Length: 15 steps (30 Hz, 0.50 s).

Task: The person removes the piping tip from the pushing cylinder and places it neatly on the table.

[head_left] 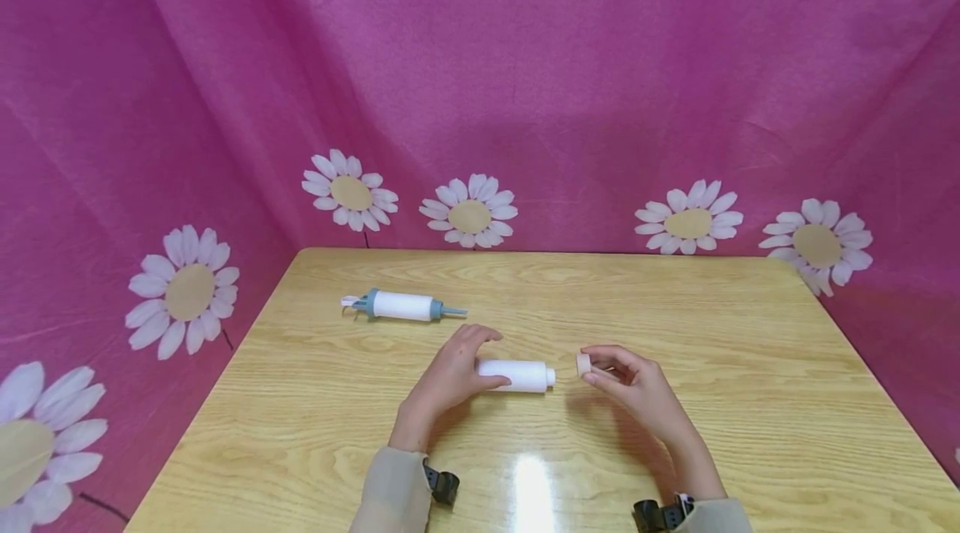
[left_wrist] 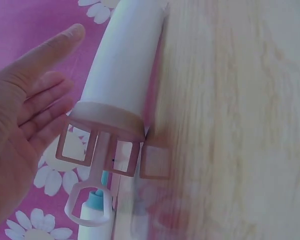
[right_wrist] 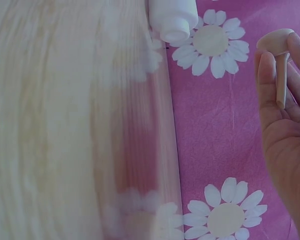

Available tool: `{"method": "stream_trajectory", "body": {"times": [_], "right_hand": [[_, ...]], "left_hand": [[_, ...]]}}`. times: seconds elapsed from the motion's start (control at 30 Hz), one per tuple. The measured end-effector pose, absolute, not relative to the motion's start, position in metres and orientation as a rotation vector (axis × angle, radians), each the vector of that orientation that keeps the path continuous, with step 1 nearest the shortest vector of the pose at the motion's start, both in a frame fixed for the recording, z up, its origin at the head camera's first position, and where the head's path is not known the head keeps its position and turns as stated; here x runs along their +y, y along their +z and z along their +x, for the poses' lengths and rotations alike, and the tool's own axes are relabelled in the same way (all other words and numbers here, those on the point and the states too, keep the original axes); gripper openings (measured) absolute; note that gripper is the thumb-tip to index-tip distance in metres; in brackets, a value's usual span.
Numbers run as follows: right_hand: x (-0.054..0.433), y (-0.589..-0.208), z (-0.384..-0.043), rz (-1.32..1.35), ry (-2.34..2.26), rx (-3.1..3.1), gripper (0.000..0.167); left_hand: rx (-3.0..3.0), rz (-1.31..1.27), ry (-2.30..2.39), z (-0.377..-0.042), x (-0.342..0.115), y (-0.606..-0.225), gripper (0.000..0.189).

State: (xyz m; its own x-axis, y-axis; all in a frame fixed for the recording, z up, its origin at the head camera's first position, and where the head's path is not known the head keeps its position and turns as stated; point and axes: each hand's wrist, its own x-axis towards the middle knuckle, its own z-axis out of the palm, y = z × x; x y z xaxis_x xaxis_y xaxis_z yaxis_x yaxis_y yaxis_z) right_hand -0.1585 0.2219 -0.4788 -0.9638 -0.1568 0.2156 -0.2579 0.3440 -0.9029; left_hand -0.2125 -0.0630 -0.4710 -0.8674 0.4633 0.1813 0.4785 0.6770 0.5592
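Observation:
A white-barrelled decorating syringe [head_left: 525, 376] lies on the table in the middle of the head view, its narrow threaded end facing right. Around its left end is my left hand [head_left: 453, 366], thumb over the near side and fingers spread loosely beyond it. The left wrist view shows that hand [left_wrist: 15, 115] relaxed beside the barrel [left_wrist: 122, 55], whose beige end collar [left_wrist: 107, 117] has finger loops and a plunger with a ring. To the right, my right hand [head_left: 645, 391] pinches a beige nozzle cap [right_wrist: 276, 42] with a thin spout, a short gap away from the threaded end.
A second syringe [head_left: 405, 306] with blue-grey ends lies farther back on the left of the wooden table [head_left: 750, 333]. Pink cloth [head_left: 525, 57] with daisies hangs behind and beside the table. Both wrists carry black cameras [head_left: 446, 487].

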Motion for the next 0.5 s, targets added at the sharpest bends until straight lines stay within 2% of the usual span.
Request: {"method": "stream_trajectory", "body": {"times": [0.5], "right_hand": [[0.216, -0.473, -0.160, 0.378, 1.649, -2.538, 0.035]], "left_hand": [[-2.596, -0.912, -1.046, -0.202, -0.052, -0.460, 0.061]]}}
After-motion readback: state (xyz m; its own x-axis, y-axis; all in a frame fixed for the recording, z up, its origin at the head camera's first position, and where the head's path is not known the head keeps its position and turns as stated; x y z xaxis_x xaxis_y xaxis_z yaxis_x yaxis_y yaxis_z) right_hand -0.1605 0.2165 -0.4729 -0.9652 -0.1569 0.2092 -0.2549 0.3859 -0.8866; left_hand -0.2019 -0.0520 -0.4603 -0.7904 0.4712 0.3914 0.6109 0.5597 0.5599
